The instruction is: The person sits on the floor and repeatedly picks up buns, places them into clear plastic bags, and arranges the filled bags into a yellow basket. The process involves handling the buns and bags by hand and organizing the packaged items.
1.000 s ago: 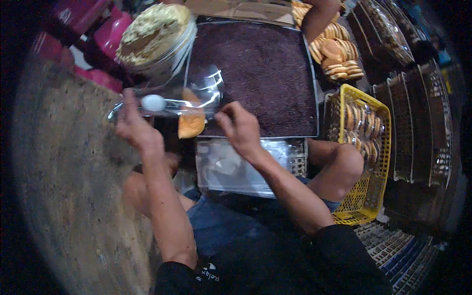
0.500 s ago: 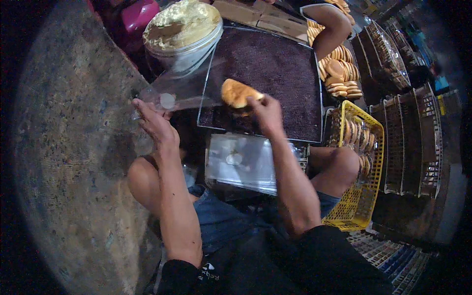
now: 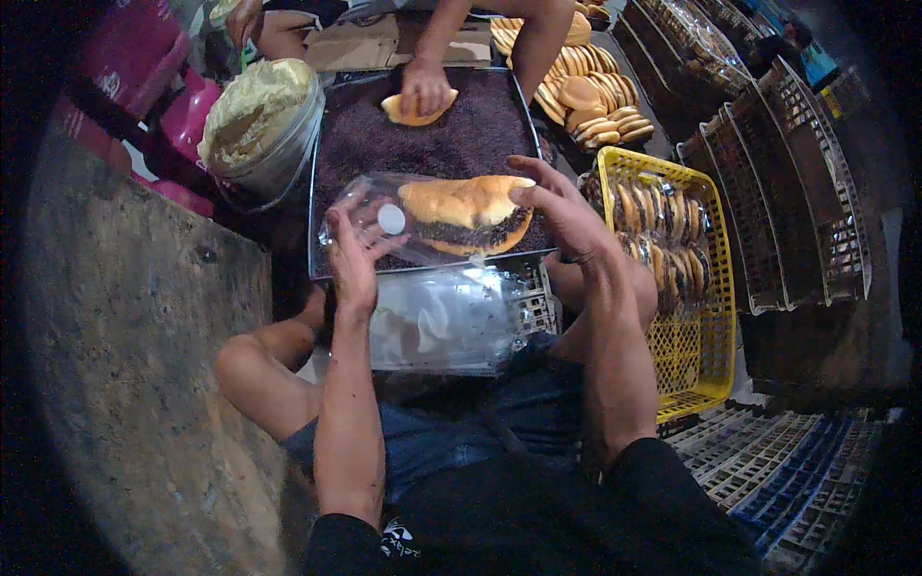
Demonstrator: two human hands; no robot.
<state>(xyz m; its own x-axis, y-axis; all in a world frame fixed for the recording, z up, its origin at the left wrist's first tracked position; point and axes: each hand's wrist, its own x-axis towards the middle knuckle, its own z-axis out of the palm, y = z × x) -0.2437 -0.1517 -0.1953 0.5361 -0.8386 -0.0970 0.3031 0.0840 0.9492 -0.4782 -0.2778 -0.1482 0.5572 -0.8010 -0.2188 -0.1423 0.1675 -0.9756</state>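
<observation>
A folded bun [image 3: 461, 204] with dark crumbly filling showing along its open side hangs over the shallow tray [image 3: 315, 192] of dark purple-brown crumbs. My right hand [image 3: 567, 206] pinches its right end between thumb and fingers. The bun's left part lies in a clear plastic bag [image 3: 370, 197] with a round white label. My left hand [image 3: 355, 252] holds this bag, its fingers spread and seen through the film. Below the tray, a stack of flat clear bags [image 3: 437, 322] rests over my lap. Across the tray, another person's hand [image 3: 425, 86] presses a bun half [image 3: 399, 108] onto the crumbs.
A white bucket [image 3: 274, 173] of pale yellow spread stands left of the tray. Rows of plain buns [image 3: 586, 91] lie at the far right. Bagged filled buns fill part of a yellow crate [image 3: 725, 317]. Stacked crates [image 3: 807, 192] stand farther right; a worn board [image 3: 144, 384] lies left.
My hands have come together over the tray, and the bun is now partly in the bag. The view has shifted, and the other person's hand with a bun half has come into sight.
</observation>
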